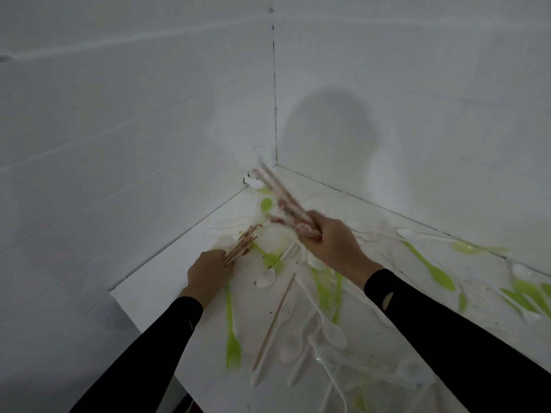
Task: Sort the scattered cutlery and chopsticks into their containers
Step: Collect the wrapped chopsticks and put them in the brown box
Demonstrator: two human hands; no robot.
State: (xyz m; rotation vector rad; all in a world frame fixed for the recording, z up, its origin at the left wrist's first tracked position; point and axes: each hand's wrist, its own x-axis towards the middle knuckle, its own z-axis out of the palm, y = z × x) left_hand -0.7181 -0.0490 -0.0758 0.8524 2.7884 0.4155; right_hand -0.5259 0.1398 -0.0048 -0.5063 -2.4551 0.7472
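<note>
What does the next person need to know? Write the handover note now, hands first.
Left hand grips a chopstick bundle. Right hand grips a second bundle, blurred, raised near the wall corner.
One loose chopstick lies on the table among scattered cutlery, e.g. a green fork and a white spoon.
Done: most chopsticks are in hand. No container is in view.
Left: store both bundles, collect the loose chopstick, sort forks and spoons.
</note>
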